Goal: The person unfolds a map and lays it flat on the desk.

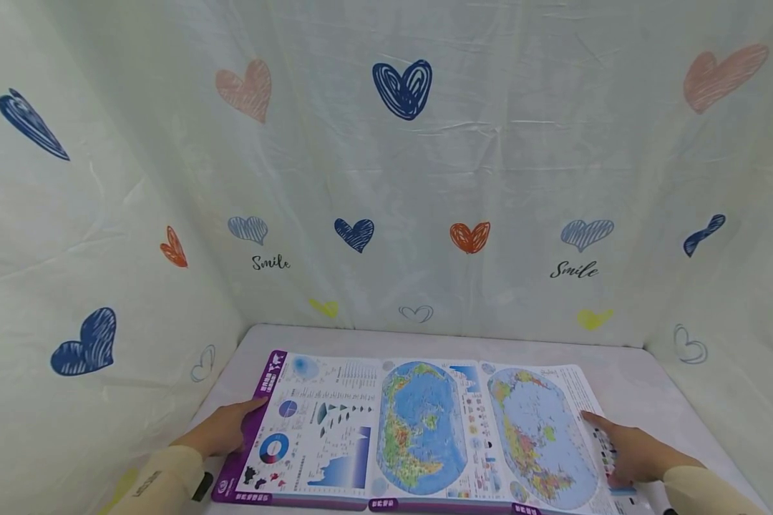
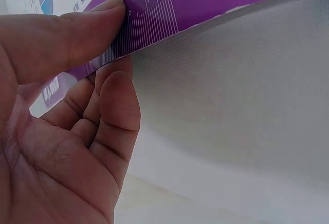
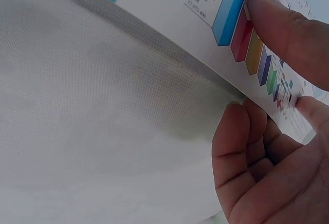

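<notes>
A fold-out world map sheet (image 1: pixel 341 386) lies spread across the table, printed with charts on its left panel and oval maps on the others. At its left side, my left hand (image 1: pixel 225 429) pinches the purple border (image 2: pixel 226 3). The left wrist view shows the thumb above a printed ruler scale, with curled fingers underneath. My right hand (image 1: pixel 638 450) holds the opposite edge. In the right wrist view, the thumb presses a printed panel (image 3: pixel 159 8) with coloured bars and a small flag, while several fingers curl below the edge; one finger touches the printed face.
The white table (image 1: pixel 554 352) extends behind the map. A pale curtain (image 1: pixel 419 164) with printed hearts and "Smile" lettering rises at the back and both sides. A dark object (image 1: pixel 202 486) sits at the left wrist.
</notes>
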Motion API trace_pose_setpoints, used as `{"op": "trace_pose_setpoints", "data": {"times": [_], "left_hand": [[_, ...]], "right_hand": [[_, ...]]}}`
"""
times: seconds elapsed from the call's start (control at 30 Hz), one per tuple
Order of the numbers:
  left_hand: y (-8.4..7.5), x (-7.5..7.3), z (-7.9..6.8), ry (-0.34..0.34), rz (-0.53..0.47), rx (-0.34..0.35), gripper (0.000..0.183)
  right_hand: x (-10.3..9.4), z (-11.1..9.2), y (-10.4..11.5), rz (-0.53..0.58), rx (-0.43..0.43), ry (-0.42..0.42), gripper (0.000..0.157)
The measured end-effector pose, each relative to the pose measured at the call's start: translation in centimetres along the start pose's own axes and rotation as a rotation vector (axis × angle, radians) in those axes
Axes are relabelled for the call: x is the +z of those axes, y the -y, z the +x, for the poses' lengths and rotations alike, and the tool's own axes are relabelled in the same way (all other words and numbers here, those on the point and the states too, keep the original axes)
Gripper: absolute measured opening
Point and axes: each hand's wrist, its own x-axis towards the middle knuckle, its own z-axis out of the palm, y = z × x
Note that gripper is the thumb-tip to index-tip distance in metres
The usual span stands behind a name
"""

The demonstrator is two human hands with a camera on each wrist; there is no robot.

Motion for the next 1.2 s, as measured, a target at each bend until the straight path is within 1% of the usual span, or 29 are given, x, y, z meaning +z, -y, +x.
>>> {"op": "trace_pose_setpoints", "data": {"times": [0.17,0.3,0.43,0.83,1.03,1.2], "left_hand": [[0.04,0.11,0.03,0.001,0.004,-0.006,0.082],[0.22,0.16,0.06,-0.003,-0.002,0.006,0.082],[0.37,0.14,0.12,-0.006,-0.002,0.016,0.083],[0.39,0.11,0.30,0.005,0.031,0.003,0.084],[0.30,0.00,0.26,0.010,0.047,0.006,0.082],[0.11,0.01,0.23,0.005,0.057,0.000,0.083]], "right_hand": [[0.07,0.21,-0.16,-0.016,0.012,0.011,0.108],[0.02,0.20,-0.02,-0.018,0.034,0.022,0.109],[-0.09,0.12,0.13,-0.032,0.036,0.020,0.108],[-0.32,0.07,0.42,-0.066,0.061,0.025,0.109],[-0.47,-0.07,0.50,-0.132,0.056,0.022,0.107],[-0.34,0.20,-0.01,-0.189,0.050,0.020,0.105]]}}
